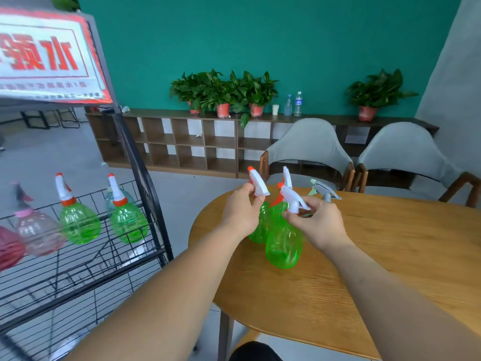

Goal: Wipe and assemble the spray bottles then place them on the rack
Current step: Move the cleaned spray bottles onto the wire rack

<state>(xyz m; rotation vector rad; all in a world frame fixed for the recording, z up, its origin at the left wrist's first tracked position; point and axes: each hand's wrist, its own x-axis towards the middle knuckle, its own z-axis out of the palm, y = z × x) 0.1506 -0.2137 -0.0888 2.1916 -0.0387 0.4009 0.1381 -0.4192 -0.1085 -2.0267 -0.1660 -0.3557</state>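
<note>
Two green spray bottles with white and orange heads stand on the round wooden table [390, 256]. My left hand [240, 212] grips the neck of the far green bottle [260, 227], just under its white head [257, 185]. My right hand [316, 222] pinches the white trigger head [292, 199] of the near green bottle [283, 243]. A grey spray head [325, 191] shows just behind my right hand; the bottle under it is hidden.
A black wire rack [86, 256] stands to the left of the table, with two green bottles [79, 222] and pink ones [36, 230] on its shelf and a red-and-white sign [49, 58] on top. Two grey chairs [309, 149] stand behind the table.
</note>
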